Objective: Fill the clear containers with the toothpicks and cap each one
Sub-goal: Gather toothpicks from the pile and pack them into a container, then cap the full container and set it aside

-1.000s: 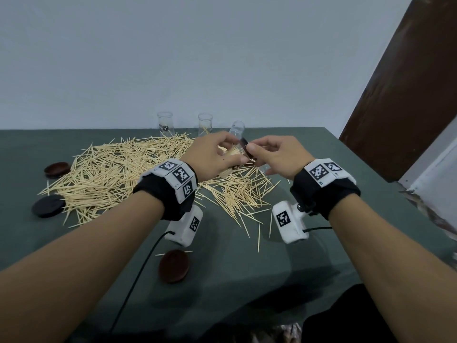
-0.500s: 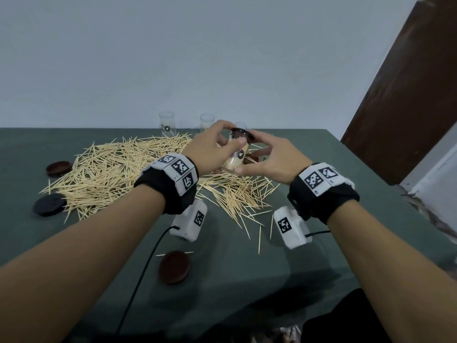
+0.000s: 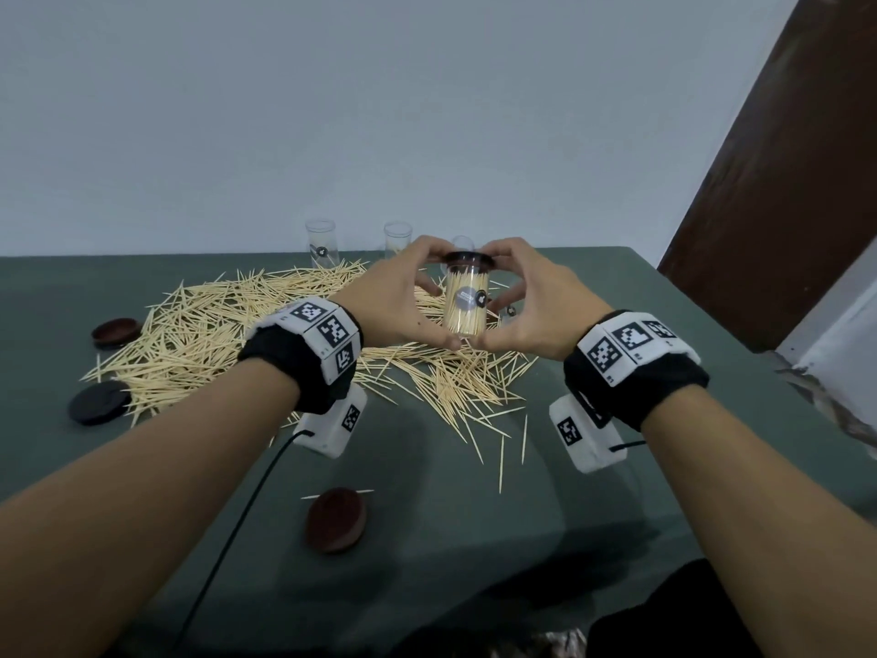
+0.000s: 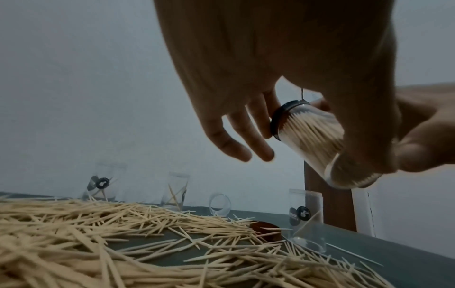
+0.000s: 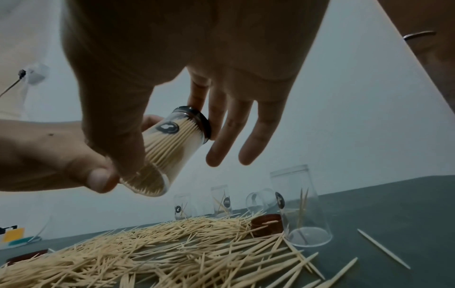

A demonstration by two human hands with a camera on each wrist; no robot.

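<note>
A clear container [image 3: 467, 301] packed with toothpicks stands upright in the air above the table, with a dark cap [image 3: 469, 259] on its top. My left hand [image 3: 417, 296] and right hand [image 3: 510, 301] hold it between them, thumbs under its base and forefingers on the cap's rim. The left wrist view shows the container [image 4: 317, 140] and the cap [image 4: 278, 120] with my other fingers spread loose beside them. The right wrist view shows the same container [image 5: 169, 148]. A big pile of loose toothpicks [image 3: 228, 334] lies on the green table [image 3: 617, 491] below.
Two nearly empty clear containers [image 3: 321, 242] [image 3: 397, 237] stand at the back, one lies on its side [image 5: 261, 200], and another stands near my right hand [image 5: 300, 206]. Loose caps lie at the left [image 3: 116, 331] [image 3: 97, 402], at the front [image 3: 336, 519] and among the toothpicks [image 5: 267, 224].
The container was low and tilted while the cap went on. Both hands have since lifted it and turned it upright, thumbs now under its base.
</note>
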